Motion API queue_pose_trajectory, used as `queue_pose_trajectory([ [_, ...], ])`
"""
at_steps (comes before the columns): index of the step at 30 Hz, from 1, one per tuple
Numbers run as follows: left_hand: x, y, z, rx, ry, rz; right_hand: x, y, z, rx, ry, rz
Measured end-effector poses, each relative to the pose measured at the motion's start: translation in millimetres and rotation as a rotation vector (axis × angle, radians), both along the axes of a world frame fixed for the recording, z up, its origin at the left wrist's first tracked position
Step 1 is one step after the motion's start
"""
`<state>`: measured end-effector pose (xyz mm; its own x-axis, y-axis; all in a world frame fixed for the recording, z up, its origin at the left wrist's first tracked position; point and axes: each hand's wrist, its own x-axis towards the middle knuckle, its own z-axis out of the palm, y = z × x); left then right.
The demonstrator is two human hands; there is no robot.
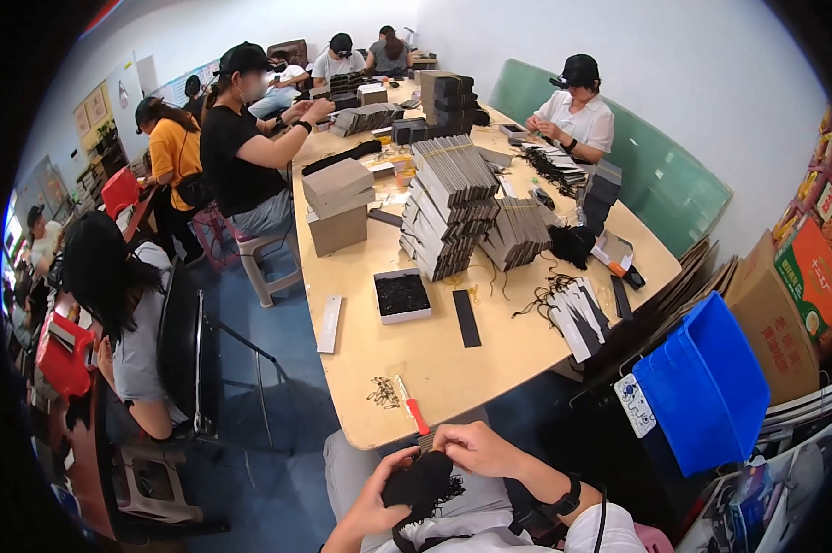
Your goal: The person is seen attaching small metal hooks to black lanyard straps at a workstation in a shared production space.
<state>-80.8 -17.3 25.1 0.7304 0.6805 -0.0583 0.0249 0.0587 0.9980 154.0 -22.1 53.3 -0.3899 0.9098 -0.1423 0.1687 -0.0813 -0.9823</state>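
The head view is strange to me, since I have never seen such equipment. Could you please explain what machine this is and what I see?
There is no robot here: the work is done by a person's two bare hands. The only picture comes from a camera worn on that person's head, looking down; its wide fisheye lens bends straight edges.

At the bottom, the left hand holds a black bundle with a fringed end. The right hand is at its upper end; what its fingers grip is unclear.

On the table lie a red-handled tool, small dark loops, an open white box with black contents, and tall stacks of grey pieces.
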Motion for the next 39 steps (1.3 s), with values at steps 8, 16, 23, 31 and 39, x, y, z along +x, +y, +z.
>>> queue_pose_trajectory([
  [8,3,-5,-43,-0.920,-0.529,0.257,1,-3,-10,-0.106,0.032,-0.199],
  [16,0,1,-35,-0.937,-0.573,-0.014,61,68,0,0.360,-0.250,-0.928],
  [23,10,10,5,-0.864,-0.549,0.237,95,125,-13,0.856,-0.884,-0.824],
  [31,28,18,11,-0.664,-0.404,0.466,-19,39,-13,0.069,0.140,-0.083],
  [39,13,34,4,-0.596,-0.424,0.445,21,33,-5,0.011,0.209,-0.189],
])
